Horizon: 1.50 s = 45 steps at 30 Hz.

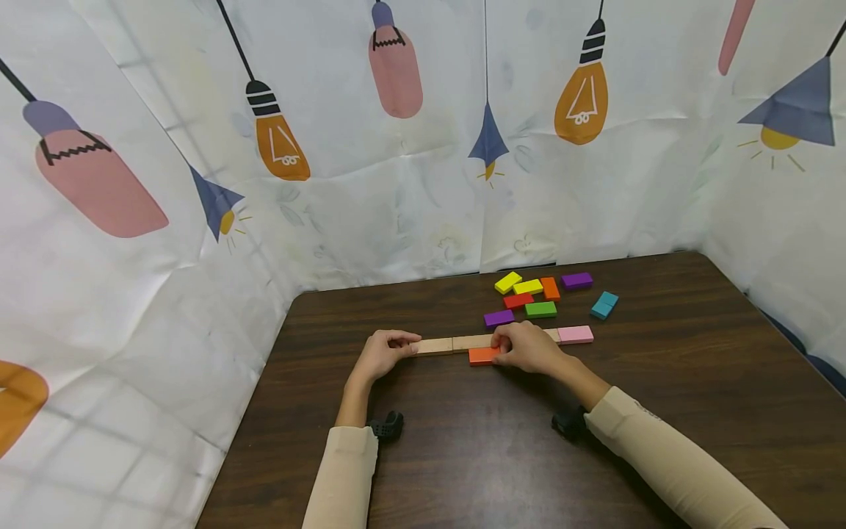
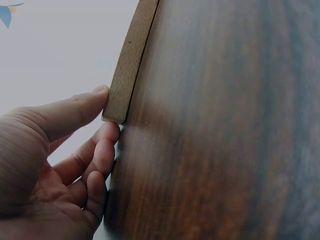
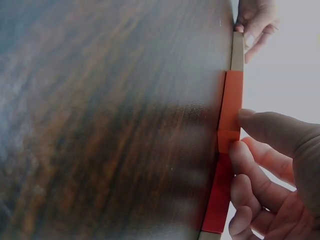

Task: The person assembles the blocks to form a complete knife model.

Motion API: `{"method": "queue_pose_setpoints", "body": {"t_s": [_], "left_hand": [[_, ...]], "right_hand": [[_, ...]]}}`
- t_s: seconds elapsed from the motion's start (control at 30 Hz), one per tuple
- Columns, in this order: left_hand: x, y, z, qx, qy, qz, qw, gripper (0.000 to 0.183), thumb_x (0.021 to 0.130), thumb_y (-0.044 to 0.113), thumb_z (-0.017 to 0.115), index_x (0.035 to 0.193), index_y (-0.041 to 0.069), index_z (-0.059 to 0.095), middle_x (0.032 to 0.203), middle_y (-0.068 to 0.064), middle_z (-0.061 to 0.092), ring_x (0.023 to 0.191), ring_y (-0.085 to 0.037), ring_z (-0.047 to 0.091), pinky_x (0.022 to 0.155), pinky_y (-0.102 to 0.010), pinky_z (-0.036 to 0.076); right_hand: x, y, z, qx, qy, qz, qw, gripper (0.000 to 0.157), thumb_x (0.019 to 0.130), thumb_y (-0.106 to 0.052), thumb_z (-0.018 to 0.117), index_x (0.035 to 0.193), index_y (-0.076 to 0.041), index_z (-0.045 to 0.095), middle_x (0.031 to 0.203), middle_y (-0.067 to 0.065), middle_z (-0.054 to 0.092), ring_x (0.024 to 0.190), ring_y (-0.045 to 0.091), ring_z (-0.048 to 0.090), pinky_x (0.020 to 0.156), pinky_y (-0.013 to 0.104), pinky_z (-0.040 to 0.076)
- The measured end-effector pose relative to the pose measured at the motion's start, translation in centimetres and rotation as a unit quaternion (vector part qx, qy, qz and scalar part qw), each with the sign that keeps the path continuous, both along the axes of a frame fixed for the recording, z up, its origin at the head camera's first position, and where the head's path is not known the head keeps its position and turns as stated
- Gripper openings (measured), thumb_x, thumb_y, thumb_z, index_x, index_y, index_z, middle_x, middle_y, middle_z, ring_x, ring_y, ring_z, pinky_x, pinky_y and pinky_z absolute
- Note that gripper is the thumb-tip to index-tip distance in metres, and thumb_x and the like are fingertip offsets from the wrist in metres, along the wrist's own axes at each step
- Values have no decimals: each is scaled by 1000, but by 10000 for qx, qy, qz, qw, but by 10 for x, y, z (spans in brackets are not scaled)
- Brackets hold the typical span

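Observation:
A row of plain wooden blocks lies end to end across the table, with a pink block at its right end. My left hand pinches the left end of the row; in the left wrist view its thumb and fingertips meet the end of a wooden block. Flat against the row's near side is an orange block. My right hand holds its right end between thumb and index finger. The right wrist view shows a red block beside that end, hidden behind my hand in the head view.
Behind the row lie loose blocks: purple, green, red, yellow, orange and others. A blue pair sits to their right. Patterned cloth hangs beyond the table's back edge.

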State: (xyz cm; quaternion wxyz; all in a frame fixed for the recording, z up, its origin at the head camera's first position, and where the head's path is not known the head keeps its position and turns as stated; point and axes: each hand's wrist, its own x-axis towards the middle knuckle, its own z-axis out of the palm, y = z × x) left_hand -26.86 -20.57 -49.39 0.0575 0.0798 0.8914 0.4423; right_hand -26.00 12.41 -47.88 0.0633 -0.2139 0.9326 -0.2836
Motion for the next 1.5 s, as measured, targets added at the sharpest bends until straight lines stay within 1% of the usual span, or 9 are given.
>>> {"method": "queue_pose_setpoints", "body": {"t_s": [0.63,0.83,1.03,1.13,1.27,1.33,1.5], "left_hand": [[1,0,3,37,-24,-24,10000,19,93,23,77,111,22,81,93,-4,69,78,-18,57,70,-32,48],[1,0,3,58,-38,-24,10000,19,94,23,76,112,21,81,93,-4,69,78,-18,57,70,-32,48],[0,1,3,49,-31,-8,10000,19,94,24,76,112,21,81,93,-3,69,79,-17,57,70,-32,48],[0,1,3,42,-40,-4,10000,19,94,24,76,112,21,81,93,-3,69,79,-17,58,70,-32,48],[1,0,3,2,-65,2,10000,19,94,24,76,112,22,81,94,-3,69,78,-18,58,70,-31,49],[1,0,2,-13,-61,1,10000,20,94,24,76,113,22,81,93,-3,70,78,-18,59,69,-31,49],[1,-1,0,10,-71,-18,10000,19,94,24,76,112,23,81,92,-3,69,77,-18,58,69,-32,49]], "right_hand": [[-1,-1,3,12,-20,-22,10000,18,84,-23,85,93,-17,71,72,-6,58,64,11,51,62,28,41],[-3,5,6,-73,-64,11,10000,18,87,-26,83,96,-16,72,73,-5,60,66,11,53,63,27,43],[-16,30,17,-528,-14,-63,9986,18,91,-25,79,101,-11,72,80,-2,64,73,14,55,68,29,47],[-26,49,17,-815,76,-250,9963,19,92,-24,78,103,-9,72,84,1,67,75,15,58,70,30,49],[-38,75,9,-1148,178,-572,9916,22,93,-22,77,108,-6,73,87,4,70,78,17,61,72,32,50],[-42,86,4,-1249,190,-707,9895,26,94,-22,76,112,-3,72,89,5,70,78,17,61,72,32,50],[-50,108,-4,-1194,255,-860,9888,31,94,-20,75,118,-1,70,89,8,69,79,18,62,71,31,50]]}}
